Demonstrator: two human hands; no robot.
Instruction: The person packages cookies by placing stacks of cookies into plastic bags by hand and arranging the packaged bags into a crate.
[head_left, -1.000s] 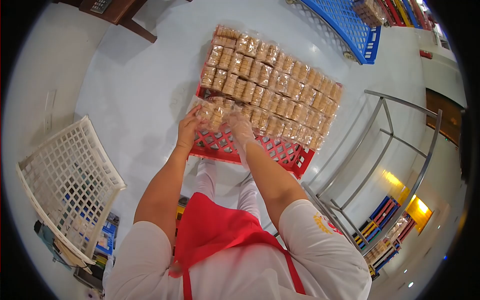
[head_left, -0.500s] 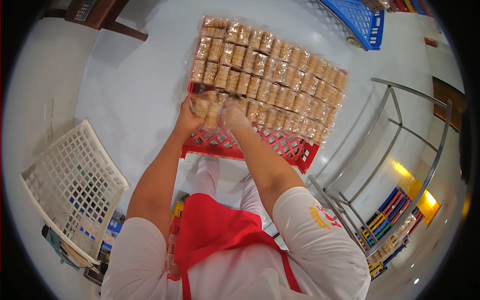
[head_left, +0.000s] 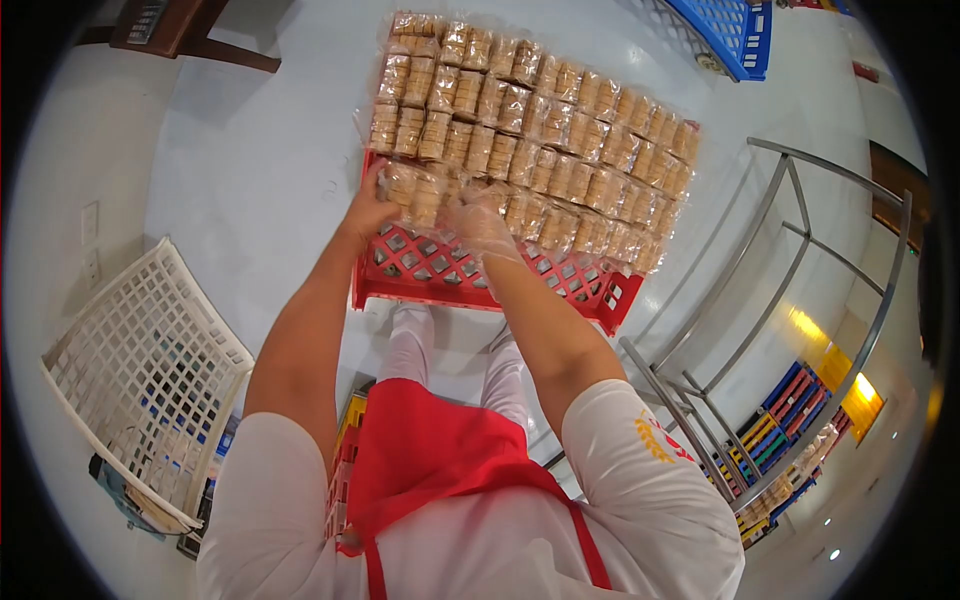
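Observation:
A red plastic crate [head_left: 440, 270] is heaped with rows of clear bags of round, stacked biscuits [head_left: 550, 120]. At the near left corner, my left hand [head_left: 370, 208] grips the left end of one bag of biscuits [head_left: 412, 195], its thumb along the side. My right hand [head_left: 482, 222], in a clear plastic glove, is at the right end of that bag with its fingers curled down among the packs. Its fingertips are partly hidden, so what they hold cannot be made out.
A white lattice crate [head_left: 150, 370] stands at left, with a metal tube frame [head_left: 770, 240] at right. Blue crates [head_left: 720, 35] are at the top right, and a dark wooden piece of furniture [head_left: 190, 35] at the top left. Stacked coloured crates [head_left: 780, 420] are at lower right.
The bag at the near left corner now lies flatter in line with its row, and the dark gap behind it is covered. My right hand has shifted slightly right. The view has tilted a little.

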